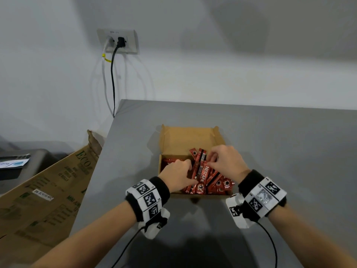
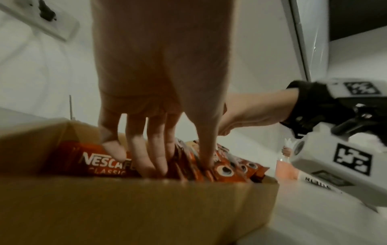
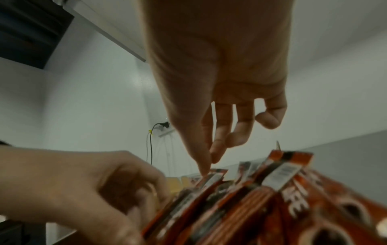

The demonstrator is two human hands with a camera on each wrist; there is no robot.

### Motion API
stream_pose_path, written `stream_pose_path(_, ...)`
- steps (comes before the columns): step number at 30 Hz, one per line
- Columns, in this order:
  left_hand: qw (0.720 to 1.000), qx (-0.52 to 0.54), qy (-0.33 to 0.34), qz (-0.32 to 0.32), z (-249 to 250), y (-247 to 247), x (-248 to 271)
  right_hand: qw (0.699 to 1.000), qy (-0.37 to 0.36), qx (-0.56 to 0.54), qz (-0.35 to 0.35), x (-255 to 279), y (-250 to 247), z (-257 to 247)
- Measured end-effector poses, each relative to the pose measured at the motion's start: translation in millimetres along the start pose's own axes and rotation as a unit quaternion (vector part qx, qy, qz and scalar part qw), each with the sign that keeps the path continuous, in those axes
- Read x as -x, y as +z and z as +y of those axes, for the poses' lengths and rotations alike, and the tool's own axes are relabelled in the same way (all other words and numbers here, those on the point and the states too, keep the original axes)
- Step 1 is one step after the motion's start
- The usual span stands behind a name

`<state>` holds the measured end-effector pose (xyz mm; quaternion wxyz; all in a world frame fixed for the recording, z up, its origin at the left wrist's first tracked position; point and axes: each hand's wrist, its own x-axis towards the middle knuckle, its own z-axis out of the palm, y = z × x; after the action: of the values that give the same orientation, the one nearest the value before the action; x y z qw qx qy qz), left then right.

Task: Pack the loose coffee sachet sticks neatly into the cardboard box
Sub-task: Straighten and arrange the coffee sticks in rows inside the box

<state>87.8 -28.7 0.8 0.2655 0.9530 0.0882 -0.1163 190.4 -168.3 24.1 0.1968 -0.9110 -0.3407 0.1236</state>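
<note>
far to our left a big printed carton leans against the grey counter, and behind it a wall socket holds a black plug. next comes the open cardboard box, sitting on the counter right in front of us with its lid flap folded back.

inside the box's left part a few nescafé sachet sticks lie flat. our left hand reaches over the near wall, fingers nearly straight and spread, pressing down between those flat sticks and the bundle beside them; it holds nothing, it only steadies and pushes.

to the right of that hand the main bundle of sachet sticks stands on edge, long axes running from the near wall toward the far wall, tilted and fanned, with a couple of tops poking above the rest. the pile in the box's right part lies crossed and untidy.

our right hand hovers over the far ends of the bundle, thumb and forefinger closing on the top edge of one stick; whether they actually clamp it we cannot tell.

we judge the right hand is the nearer one for squaring the raised ends, pushing them down and leftward against the left hand's brace.
</note>
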Motion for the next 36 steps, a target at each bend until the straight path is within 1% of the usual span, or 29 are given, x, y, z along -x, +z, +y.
stream_pose_path(2, 0.999, 0.035, -0.013, 0.016, -1, 4, -2, 1.000, -0.007, -0.003, 0.000, 6, 6, 0)
stream_pose_path(4, 0.996, 0.076, -0.027, 0.032, -2, 5, -1, 1.000, -0.013, 0.018, -0.001, 10, 10, 1)
stream_pose_path(6, 0.994, 0.097, -0.034, 0.036, -4, 4, 0, 0.999, -0.020, 0.041, -0.006, 12, 14, 3)
stream_pose_path(13, 0.987, 0.151, -0.008, 0.045, -9, 1, 6, 0.998, -0.031, 0.053, -0.006, 12, 15, 6)
stream_pose_path(16, 0.983, 0.173, 0.002, 0.059, -12, -3, 9, 0.998, -0.035, 0.053, -0.001, 12, 13, 6)
stream_pose_path(17, 0.982, 0.176, 0.011, 0.066, -13, -4, 9, 0.998, -0.039, 0.045, 0.014, 11, 12, 6)
stream_pose_path(20, 0.979, 0.186, 0.031, 0.071, -15, -2, 9, 0.995, -0.058, -0.012, 0.085, 7, 9, 3)
stream_pose_path(22, 0.974, 0.212, 0.038, 0.068, -15, 0, 8, 0.991, -0.059, -0.059, 0.109, 4, 9, 0)
stream_pose_path(26, 0.967, 0.240, 0.055, 0.072, -12, -3, 10, 0.984, -0.042, -0.134, 0.107, 1, 7, -4)
stream_pose_path(29, 0.959, 0.264, 0.075, 0.066, -15, -8, 14, 0.979, -0.071, -0.166, 0.093, 0, 3, -11)
stream_pose_path(32, 0.950, 0.293, 0.081, 0.074, -19, -10, 19, 0.974, -0.102, -0.186, 0.082, 3, 3, -18)
stream_pose_path(36, 0.941, 0.312, 0.092, 0.088, -20, -9, 25, 0.968, -0.117, -0.215, 0.059, 5, 7, -26)
